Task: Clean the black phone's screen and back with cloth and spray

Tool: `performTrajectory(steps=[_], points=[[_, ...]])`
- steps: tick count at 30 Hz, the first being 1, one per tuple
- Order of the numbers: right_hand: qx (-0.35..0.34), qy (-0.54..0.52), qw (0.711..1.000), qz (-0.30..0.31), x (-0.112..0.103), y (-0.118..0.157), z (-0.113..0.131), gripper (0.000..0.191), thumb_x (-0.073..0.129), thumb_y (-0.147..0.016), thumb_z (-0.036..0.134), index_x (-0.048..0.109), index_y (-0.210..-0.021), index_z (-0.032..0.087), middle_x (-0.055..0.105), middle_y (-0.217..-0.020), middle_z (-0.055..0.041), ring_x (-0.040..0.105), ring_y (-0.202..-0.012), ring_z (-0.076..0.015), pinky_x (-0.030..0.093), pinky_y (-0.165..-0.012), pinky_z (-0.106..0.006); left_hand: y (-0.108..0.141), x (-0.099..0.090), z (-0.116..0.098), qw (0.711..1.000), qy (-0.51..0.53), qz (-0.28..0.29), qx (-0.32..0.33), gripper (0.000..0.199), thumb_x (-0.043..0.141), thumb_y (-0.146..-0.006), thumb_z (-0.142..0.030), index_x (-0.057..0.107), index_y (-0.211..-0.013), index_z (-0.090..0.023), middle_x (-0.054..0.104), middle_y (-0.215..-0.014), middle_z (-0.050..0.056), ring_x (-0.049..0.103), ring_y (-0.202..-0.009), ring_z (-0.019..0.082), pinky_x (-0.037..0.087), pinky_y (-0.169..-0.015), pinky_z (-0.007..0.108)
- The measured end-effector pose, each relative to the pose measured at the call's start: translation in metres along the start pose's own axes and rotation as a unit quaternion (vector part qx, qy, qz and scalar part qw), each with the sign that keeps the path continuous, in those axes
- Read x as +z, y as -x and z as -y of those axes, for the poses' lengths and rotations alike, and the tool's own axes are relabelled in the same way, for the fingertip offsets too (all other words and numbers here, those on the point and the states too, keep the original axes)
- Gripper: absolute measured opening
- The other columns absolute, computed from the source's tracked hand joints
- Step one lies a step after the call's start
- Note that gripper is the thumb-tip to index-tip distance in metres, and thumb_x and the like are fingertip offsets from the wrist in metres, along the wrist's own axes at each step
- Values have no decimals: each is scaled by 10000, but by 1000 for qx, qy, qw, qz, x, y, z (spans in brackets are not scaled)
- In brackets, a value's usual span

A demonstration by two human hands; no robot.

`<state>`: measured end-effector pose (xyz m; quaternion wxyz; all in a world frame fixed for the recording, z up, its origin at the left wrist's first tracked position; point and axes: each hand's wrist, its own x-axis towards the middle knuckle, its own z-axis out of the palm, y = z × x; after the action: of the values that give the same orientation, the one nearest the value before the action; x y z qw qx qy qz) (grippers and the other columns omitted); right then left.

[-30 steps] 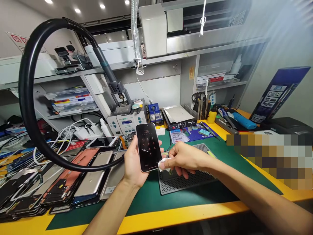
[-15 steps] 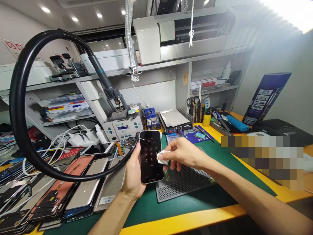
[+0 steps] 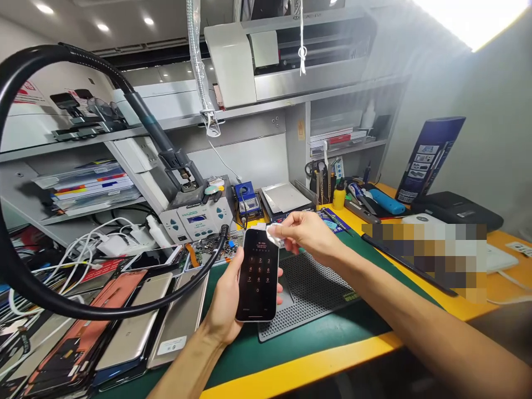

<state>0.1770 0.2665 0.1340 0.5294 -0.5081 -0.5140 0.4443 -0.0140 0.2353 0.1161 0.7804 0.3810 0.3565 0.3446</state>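
Tissue [image 3: 274, 235] pinched in your right hand [image 3: 312, 235] moved up the phone [image 3: 257, 277]; hard rubbing could twist it from your grasping left hand [image 3: 225, 300].

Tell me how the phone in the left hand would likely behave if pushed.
The phone is a flat, straight-edged slab, so it should stay stiff and is unlikely to roll. Its smooth-looking dark screen may make it slippery, and could crack if knocked hard.
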Motion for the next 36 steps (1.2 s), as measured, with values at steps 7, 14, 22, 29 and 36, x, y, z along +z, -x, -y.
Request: performTrajectory(steps=[7, 14, 22, 29, 36], points=[[9, -125, 992, 19, -24, -8, 7, 377, 873, -657, 394, 567, -663, 175, 533, -505, 57, 454, -439, -69, 336, -423, -201, 1, 4, -1, 998, 32, 31, -40, 601, 377, -967, -569, 674, -1116, -68, 733, -951, 173, 707, -668, 251, 581, -615, 364], [6, -50, 988, 149, -33, -4, 10, 372, 862, -678, 405, 576, -704, 168, 543, -569, 44, 443, -470, -67, 306, -428, -205, 0, -4, 0, 996, 34, 58, -61, 633, 392, -949, -612, 694, -1083, -72, 745, -928, 179, 718, -676, 261, 577, -634, 369], [13, 86, 973, 216, -36, -9, 2, 428, 848, -681, 444, 722, -973, 158, 674, -836, -29, 567, -685, -128, 402, -489, -210, 2, -1, 0, 993, 10, 67, -99, 735, 366, -925, -679, 722, -1000, -41, 728, -825, 172, 704, -652, 240, 566, -632, 334], [24, 71, 980, 187, -13, -6, -4, 414, 846, -647, 522, 693, -761, 155, 629, -691, 8, 523, -629, -122, 374, -545, -241, 5, 2, 3, 989, -16, 71, -125, 771, 354, -904, -725, 719, -985, -51, 712, -795, 162, 684, -613, 213, 556, -617, 315], [-19, 102, 987, 123, -2, -9, -11, 516, 792, -667, 630, 546, -628, 178, 466, -585, 52, 377, -552, -91, 258, -512, -236, 6, 4, 3, 991, -22, 51, -122, 766, 355, -910, -713, 717, -984, -42, 712, -771, 169, 688, -622, 220, 564, -635, 320]])
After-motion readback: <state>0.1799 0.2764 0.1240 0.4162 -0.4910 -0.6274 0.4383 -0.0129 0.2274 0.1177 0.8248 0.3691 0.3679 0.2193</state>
